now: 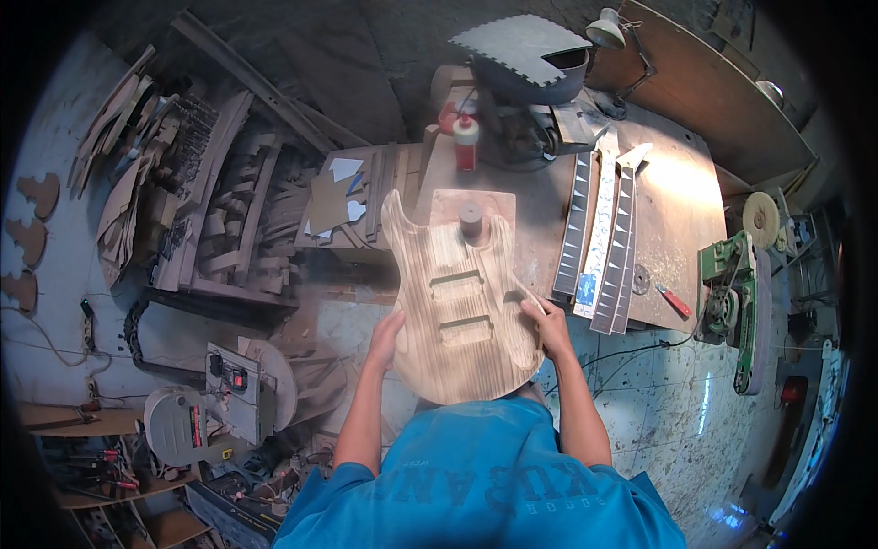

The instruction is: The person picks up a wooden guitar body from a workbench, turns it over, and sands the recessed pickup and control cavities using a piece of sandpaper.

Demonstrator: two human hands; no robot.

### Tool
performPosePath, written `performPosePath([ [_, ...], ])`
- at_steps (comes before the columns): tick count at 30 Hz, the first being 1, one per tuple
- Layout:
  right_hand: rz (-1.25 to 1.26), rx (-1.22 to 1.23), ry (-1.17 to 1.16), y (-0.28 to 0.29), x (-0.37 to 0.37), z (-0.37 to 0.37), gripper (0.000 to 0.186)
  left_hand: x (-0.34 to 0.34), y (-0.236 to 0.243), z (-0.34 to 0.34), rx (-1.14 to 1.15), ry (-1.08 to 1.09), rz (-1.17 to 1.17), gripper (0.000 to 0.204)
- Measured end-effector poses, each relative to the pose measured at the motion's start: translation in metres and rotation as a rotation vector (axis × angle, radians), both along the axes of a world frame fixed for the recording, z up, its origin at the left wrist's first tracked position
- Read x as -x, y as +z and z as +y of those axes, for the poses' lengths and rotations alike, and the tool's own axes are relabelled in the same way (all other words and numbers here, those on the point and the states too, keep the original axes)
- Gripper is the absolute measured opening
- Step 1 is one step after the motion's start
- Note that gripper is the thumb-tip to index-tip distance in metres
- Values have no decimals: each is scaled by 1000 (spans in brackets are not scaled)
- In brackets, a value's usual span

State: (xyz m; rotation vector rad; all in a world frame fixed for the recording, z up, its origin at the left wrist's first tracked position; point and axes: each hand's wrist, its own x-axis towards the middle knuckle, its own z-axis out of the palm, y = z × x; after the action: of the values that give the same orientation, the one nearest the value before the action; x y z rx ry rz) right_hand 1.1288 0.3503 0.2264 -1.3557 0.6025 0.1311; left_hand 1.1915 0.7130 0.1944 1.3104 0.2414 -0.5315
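Observation:
An unfinished wooden electric guitar body (421,320) with dark grain stripes and two rectangular pickup cavities is in front of me, its horns pointing away. My left hand (389,339) grips its left edge near the waist, fingers partly hidden beneath. On the opposite edge, my right hand (547,328) is closed around the rim by the lower cutaway. A grey sanding drum (471,218) stands upright between the two horns, in front of a light wooden plate (448,199). I cannot tell whether the drum touches the wood.
Several guitar necks (599,229) lie on the workbench (681,210) at right, near a red-handled tool (675,303). A red and white bottle (465,144) stands behind the drum. A green belt sander (727,293) is far right; a disc machine (242,384) and wood-scrap rack (206,206) are left.

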Motion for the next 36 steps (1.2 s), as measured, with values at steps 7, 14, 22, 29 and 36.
performPosePath([
  [7, 9, -5, -9, 5, -12, 0, 55, -10, 1, -3, 45, 15, 21, 44],
  [14, 11, -23, -8, 3, -21, -4, 55, -16, 10, -9, 26, 32, 45, 44],
  [22, 62, 36, 20, -3, -28, -9, 54, -21, 7, -10, 9, 26, 22, 44],
  [29, 23, -27, -9, 7, -32, -5, 54, -28, 13, -12, 37, 35, 28, 42],
  [36, 30, 0, -12, 8, -37, -2, 56, -36, 15, -11, 22, 33, 36, 42],
])
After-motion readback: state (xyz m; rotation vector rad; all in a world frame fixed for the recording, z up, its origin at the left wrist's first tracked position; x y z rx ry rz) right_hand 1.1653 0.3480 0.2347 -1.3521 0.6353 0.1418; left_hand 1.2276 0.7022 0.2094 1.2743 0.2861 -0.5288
